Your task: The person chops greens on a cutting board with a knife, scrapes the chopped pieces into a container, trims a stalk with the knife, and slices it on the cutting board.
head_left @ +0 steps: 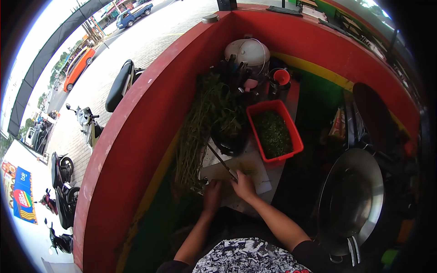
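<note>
My right hand [244, 185] is closed round the handle of a long dark knife [221, 159], whose blade points up and left over a white cutting board [261, 175]. At the board's left part is my left hand [213, 191], its fingers bent together; what they hold is too small to make out. A few green bits [248, 170] lie on the board right of the knife. Beyond the board, long leafy green stalks [193, 132] hang over the table's left side. A red basin [298, 139] with chopped greens [272, 132] stands to the upper right.
A white lidded container [248, 52] and a red cup [282, 77] stand at the back. A large metal wok [353, 200] is at the right. The red wall [136, 136] curves round the left and back, with parked motorbikes outside it.
</note>
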{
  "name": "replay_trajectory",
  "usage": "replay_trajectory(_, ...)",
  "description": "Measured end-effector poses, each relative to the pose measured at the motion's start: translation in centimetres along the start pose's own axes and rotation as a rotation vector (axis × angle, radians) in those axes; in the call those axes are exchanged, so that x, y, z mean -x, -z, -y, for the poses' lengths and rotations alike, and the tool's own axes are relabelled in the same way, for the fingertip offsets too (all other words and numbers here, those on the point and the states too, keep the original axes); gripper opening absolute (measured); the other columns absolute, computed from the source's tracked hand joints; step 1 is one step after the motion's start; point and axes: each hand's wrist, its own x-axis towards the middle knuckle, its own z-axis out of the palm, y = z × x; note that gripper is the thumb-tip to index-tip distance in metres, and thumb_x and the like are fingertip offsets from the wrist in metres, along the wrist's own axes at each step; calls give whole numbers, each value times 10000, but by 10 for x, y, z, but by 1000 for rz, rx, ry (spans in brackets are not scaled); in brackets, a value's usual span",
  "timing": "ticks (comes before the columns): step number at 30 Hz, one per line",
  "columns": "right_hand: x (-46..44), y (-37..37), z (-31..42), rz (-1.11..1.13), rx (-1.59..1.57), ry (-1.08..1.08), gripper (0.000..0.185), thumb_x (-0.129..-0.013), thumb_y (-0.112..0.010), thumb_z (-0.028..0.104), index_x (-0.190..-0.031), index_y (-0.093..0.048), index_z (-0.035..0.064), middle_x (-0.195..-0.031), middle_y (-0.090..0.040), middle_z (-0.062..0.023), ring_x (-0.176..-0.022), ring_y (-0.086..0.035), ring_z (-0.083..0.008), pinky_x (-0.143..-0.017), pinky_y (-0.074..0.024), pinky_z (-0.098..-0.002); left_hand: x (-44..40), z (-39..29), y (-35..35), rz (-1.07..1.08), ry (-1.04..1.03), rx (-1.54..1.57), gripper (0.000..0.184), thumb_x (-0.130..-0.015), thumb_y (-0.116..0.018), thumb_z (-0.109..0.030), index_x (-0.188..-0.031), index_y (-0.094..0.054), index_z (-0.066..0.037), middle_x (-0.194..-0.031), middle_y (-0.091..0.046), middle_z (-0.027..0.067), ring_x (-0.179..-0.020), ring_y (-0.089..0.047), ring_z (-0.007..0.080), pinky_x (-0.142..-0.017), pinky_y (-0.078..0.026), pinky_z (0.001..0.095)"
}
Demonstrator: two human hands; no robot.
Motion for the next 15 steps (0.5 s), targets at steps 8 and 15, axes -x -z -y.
replay_trajectory(8,-14,31,7,-76,297,202,191,-842,-712,127,-994,-607,75,-802,-709,-181,-777,-706,-415,-677,-545,-550,-24,-26,7,6,15,124,292,-922,-573,-28,-1199,-665,-25,-1156,-666,195,-1066,-652,401,-907,-530,439)
replay_trajectory(15,-39,58,-16,-293,331,62,209,-847,-743,152,-989,-611,75,-791,-706,-181,-763,-703,-419,-642,-530,-548,-35,6,30,94,645,713,313,-963,-659,-59,-1272,-674,-8,-1168,-721,126,-1066,-691,239,-899,-556,381)
